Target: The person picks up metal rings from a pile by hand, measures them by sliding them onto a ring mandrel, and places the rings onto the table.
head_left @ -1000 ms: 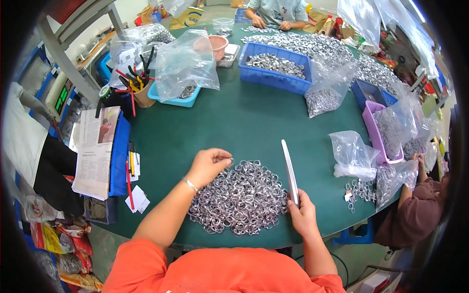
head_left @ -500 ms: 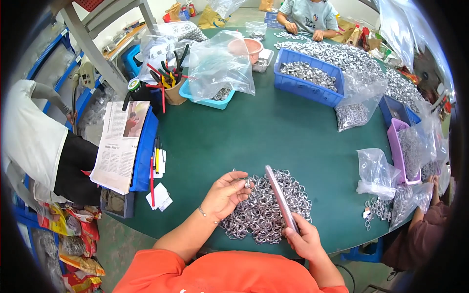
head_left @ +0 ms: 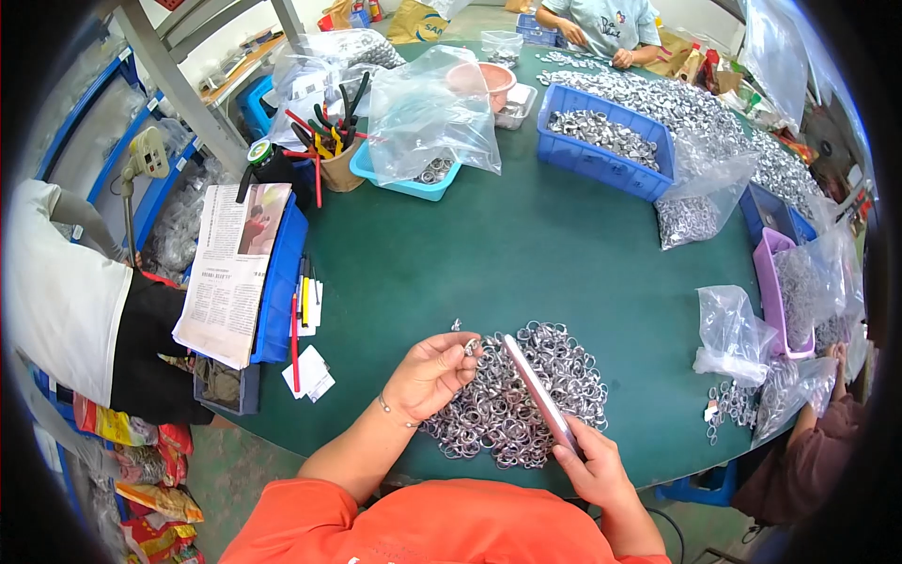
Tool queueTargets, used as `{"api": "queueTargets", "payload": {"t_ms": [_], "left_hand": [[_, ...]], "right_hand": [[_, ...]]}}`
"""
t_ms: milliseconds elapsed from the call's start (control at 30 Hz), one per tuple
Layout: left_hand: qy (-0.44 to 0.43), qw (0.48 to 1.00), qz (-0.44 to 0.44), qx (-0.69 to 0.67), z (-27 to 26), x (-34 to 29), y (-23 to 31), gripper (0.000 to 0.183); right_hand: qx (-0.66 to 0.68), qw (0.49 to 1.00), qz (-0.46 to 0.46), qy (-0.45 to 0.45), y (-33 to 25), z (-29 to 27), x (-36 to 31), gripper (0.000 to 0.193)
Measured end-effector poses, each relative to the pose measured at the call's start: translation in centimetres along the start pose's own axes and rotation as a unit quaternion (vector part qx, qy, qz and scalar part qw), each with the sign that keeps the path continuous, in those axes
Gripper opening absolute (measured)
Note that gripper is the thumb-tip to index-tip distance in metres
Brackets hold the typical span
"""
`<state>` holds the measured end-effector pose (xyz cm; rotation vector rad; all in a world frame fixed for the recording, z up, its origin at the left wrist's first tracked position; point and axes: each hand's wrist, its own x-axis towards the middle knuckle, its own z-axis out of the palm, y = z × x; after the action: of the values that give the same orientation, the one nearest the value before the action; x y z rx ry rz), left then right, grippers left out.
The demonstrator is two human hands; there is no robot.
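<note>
My left hand (head_left: 434,371) is closed, pinching a small silver ring (head_left: 471,347) between thumb and fingertips at the pile's left edge. In my right hand (head_left: 592,461) is a ring mandrel (head_left: 537,390), a long slim metallic rod, gripped at its near end. It slants up and to the left over the pile, its far tip close to the held ring but apart from it. Beneath and between my hands lies a heap of silver rings (head_left: 507,423) on the green tabletop (head_left: 442,254). One loose small piece (head_left: 457,324) sits just beyond the heap.
A blue bin of metal pieces (head_left: 606,146), a bagged batch (head_left: 689,221) and a turquoise tray (head_left: 406,183) stand farther back. Newspaper (head_left: 225,282) and pens (head_left: 303,301) lie left. A pink basket (head_left: 782,291) and plastic bags are right. Other people work at the far, left and right sides.
The mandrel's tip has moved slightly left and down, nearer the held ring. My left hand keeps its pinch on the ring. The whole view has shifted a little.
</note>
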<state>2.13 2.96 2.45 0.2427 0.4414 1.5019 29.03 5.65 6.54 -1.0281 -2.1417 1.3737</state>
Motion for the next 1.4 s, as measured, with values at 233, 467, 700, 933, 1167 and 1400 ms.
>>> {"api": "queueTargets", "payload": {"t_ms": [233, 467, 700, 933, 1167, 1400], "left_hand": [[-0.004, 1.000, 0.003, 0.023, -0.6, 0.0, -0.5, 0.022], [0.081, 0.983, 0.046, 0.158, 1.4, -0.3, -0.9, 0.027], [0.116, 0.946, 0.124, 0.277, 3.7, -0.1, -1.6, 0.026], [0.152, 0.943, 0.125, 0.270, 4.3, 0.2, -2.0, 0.023], [0.109, 0.993, 0.008, 0.053, 3.6, 0.7, -1.5, 0.016], [0.068, 0.998, 0.014, 0.005, 3.3, 0.8, -1.7, 0.017]], "right_hand": [[0.005, 1.000, 0.015, -0.013, 0.1, 0.0, -0.1, 0.038], [0.041, 0.998, 0.025, -0.026, 0.0, -0.2, -0.2, 0.037], [0.041, 0.999, -0.013, -0.011, 1.5, -0.9, -0.2, 0.039], [0.049, 0.998, -0.023, -0.015, 1.7, -1.3, -0.2, 0.040], [0.080, 0.997, -0.009, -0.016, 2.2, -1.3, -0.4, 0.040], [0.061, 0.996, -0.067, -0.021, 2.1, -1.3, 0.2, 0.038]]}}
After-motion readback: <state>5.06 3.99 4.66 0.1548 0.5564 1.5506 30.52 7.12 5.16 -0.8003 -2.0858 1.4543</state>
